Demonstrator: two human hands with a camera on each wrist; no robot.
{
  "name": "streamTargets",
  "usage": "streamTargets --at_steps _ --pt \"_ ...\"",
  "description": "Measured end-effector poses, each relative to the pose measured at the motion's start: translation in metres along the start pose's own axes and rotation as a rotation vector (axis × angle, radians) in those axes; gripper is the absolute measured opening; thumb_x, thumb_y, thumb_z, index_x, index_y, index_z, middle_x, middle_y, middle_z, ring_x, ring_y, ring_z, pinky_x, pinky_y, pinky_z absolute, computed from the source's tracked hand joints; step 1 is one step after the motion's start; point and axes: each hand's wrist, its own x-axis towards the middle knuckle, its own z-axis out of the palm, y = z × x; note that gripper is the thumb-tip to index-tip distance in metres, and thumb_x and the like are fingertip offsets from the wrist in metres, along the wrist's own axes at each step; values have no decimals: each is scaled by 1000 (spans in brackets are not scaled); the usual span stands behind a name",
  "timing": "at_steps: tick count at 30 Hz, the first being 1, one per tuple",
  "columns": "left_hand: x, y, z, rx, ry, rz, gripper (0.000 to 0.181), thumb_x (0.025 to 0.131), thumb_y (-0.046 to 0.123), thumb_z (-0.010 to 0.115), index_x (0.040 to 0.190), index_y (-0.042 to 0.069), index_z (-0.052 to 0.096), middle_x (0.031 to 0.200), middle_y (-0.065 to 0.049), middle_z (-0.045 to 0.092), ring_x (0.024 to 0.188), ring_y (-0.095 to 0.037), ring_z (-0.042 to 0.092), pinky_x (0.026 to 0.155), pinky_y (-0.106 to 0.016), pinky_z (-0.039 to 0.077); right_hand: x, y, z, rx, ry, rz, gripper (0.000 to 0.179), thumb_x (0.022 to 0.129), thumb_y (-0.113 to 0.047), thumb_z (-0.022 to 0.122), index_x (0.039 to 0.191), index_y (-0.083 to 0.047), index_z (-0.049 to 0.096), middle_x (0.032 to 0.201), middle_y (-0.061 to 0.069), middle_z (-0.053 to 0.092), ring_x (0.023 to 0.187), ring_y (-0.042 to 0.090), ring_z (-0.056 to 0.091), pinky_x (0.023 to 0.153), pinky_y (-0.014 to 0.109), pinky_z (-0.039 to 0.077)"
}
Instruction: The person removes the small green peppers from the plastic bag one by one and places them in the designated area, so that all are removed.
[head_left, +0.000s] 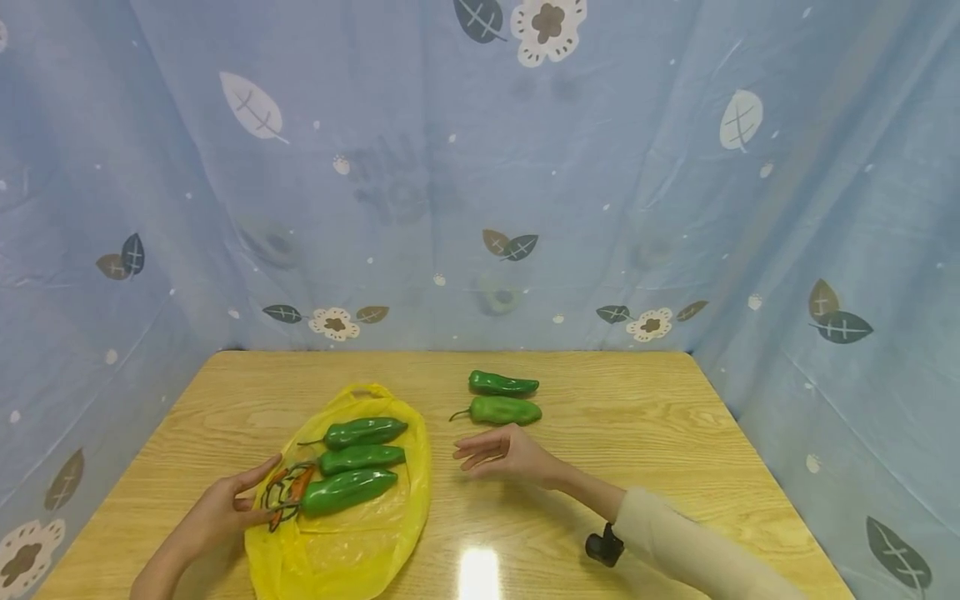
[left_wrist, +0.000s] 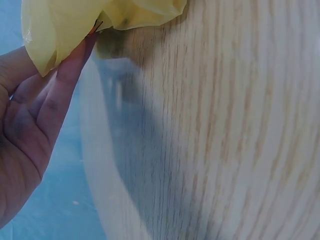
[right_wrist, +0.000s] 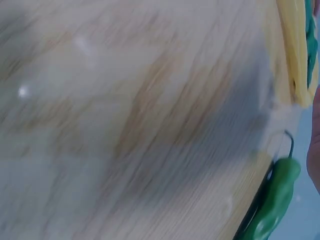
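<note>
A yellow plastic bag (head_left: 330, 562) lies spread on the left half of the table. Three long green peppers (head_left: 363, 459) rest on it, side by side. My left hand (head_left: 213, 512) pinches the bag's left edge between thumb and fingers; in the left wrist view, the yellow film (left_wrist: 145, 12) hangs from that grip. My right hand (head_left: 517, 454) hovers over the table right of the bag, its fingers loosely extended and holding nothing. Just beyond it lie two more peppers, a lighter green one (head_left: 506, 410) with a curled stem and a darker one (head_left: 501, 384) behind.
The wooden table (head_left: 637, 433) ends at a blue patterned curtain (head_left: 420, 208) at the back and on both sides. A small black device (head_left: 604, 547) hangs at the right wrist, beside a cream sleeve (head_left: 675, 533).
</note>
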Motion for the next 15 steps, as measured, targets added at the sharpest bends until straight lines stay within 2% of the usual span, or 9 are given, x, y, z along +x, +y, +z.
streamTargets --at_steps 4,7,8,12,15 --pt "-1 1 0 20 9 -8 85 81 8 75 145 -13 23 143 -42 20 99 -33 64 80 -41 55 11 1 11 32 -39 -8 43 88 7 63 129 14 52 122 30 59 109 46 58 91 39 52" --pt "0 1 0 3 5 -9 85 81 7 74 145 -13 22 143 -42 18 91 -28 68 78 -38 56 19 1 17 38 -55 -7 41 88 5 65 127 13 55 120 28 61 110 44 58 92 39 52" --pt "0 1 0 -9 3 -12 85 82 6 74 145 -13 21 144 -42 17 83 -24 68 76 -37 57 21 1 19 42 -58 -6 40 88 5 65 126 12 56 120 27 61 111 44 58 92 39 52" --pt "0 -1 0 -85 -16 -7 84 83 3 72 145 -14 17 143 -43 10 73 -13 68 72 -29 58 31 1 24 59 -72 -11 39 87 5 66 125 11 58 120 27 61 111 43 58 92 39 52" --pt "0 -2 0 -117 -28 -3 85 84 2 71 145 -15 15 143 -44 8 84 -16 70 72 -29 58 39 2 27 55 -97 -18 40 87 5 66 126 11 57 121 28 60 112 43 58 93 40 51"
